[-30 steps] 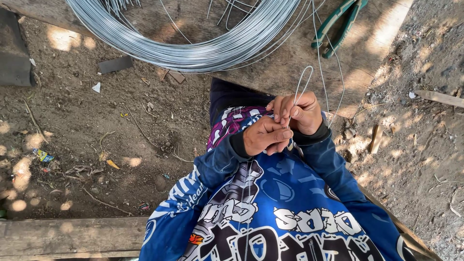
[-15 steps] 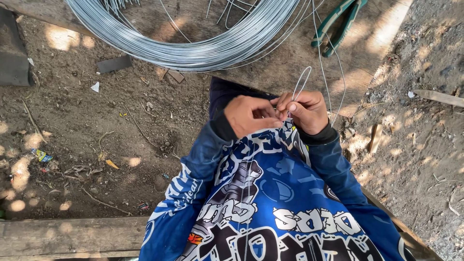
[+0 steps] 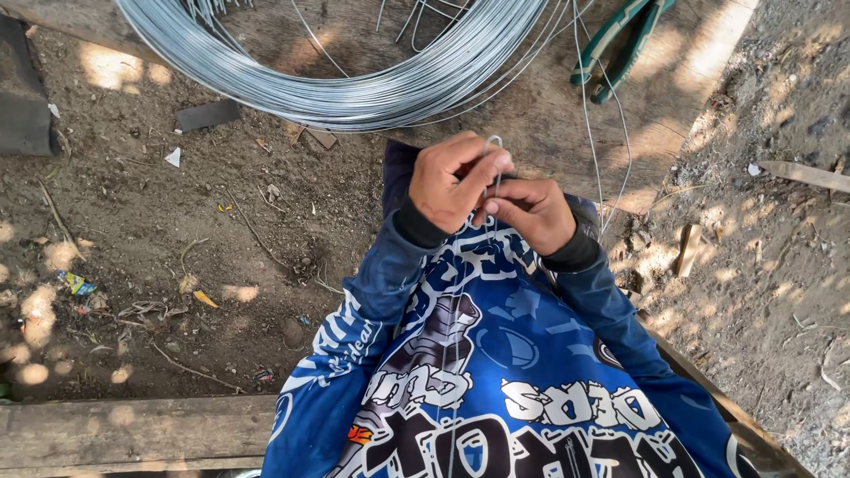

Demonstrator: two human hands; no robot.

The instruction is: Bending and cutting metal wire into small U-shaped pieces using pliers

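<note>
- since a moment ago the left hand point(image 3: 452, 181) has come up higher and now sits over the top of the wire loop point(image 3: 493, 142), so only the tip of the bend pokes out above the fingers instead of the long loop from before.
- big stuff first: dirt ground point(image 3: 177, 248) with bits of litter, a wooden board point(image 3: 549, 106) across the top and a plank point(image 3: 124, 434) at the bottom left.
- the wire coil point(image 3: 354, 75) lies on the board, thick grey bundle, well above the hands.
- blue printed sleeves point(image 3: 354, 345) fill the bottom middle.
- green-handled pliers point(image 3: 620, 44) rest on the board at top right, untouched.
- right hand point(image 3: 531, 212) is just below and touching the left, fingers pinched on the thin wire.
- left hand is clenched round the same wire, right at the bend.
- loose wire strands point(image 3: 589, 133) trail from the coil down past the right hand.
</note>
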